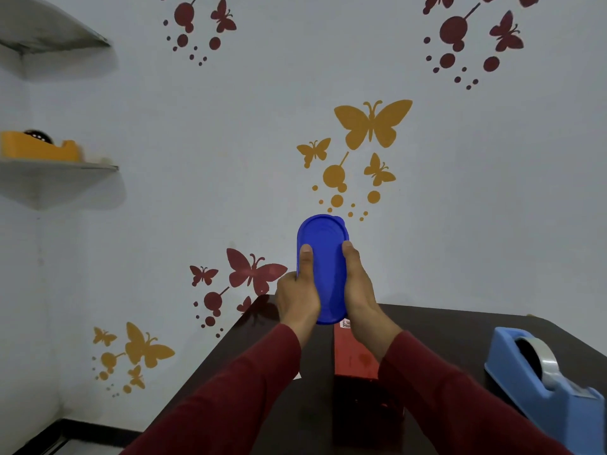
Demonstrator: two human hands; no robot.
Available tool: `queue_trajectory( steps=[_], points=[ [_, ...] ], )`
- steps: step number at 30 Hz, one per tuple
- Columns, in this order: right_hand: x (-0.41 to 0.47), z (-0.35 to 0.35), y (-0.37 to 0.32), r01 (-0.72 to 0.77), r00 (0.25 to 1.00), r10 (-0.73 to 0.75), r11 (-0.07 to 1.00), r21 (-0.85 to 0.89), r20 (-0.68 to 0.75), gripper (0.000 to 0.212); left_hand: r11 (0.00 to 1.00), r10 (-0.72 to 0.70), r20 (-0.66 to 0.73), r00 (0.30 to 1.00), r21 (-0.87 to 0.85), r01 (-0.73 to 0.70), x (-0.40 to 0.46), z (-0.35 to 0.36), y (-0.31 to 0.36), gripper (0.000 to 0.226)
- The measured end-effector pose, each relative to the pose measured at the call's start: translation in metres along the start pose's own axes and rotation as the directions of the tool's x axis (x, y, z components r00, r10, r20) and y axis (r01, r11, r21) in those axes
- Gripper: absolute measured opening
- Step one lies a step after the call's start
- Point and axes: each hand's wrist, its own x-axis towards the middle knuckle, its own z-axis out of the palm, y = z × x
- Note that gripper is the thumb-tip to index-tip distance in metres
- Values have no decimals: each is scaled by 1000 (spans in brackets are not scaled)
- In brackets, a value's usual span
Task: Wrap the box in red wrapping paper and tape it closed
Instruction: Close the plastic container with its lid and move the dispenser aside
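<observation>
I hold a blue oval plastic box (323,257) with a lid up in front of the wall, above the far edge of the table. My left hand (297,293) grips its left side with the thumb on the lid. My right hand (359,287) grips its right side. Red wrapping paper (353,356) lies flat on the dark table under my wrists, partly hidden by my right sleeve. A blue tape dispenser (545,385) with a roll of tape stands at the right.
The dark table (443,326) reaches to a white wall with butterfly stickers. Two corner shelves hang at the left; the lower shelf (65,172) carries an orange tape dispenser (39,147). The floor shows at the bottom left.
</observation>
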Motion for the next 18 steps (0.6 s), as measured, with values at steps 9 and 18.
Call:
queue_trajectory(
  steps=[9,18],
  points=[
    [-4,-7,13,48,999,-50,994,-102,-13,61,993,-115,208,971,-11,120,13,-11,20,105],
    [16,-7,-11,1,996,0,1000,-19,86,77,989,-139,203,969,84,124,16,-9,11,91]
  ],
)
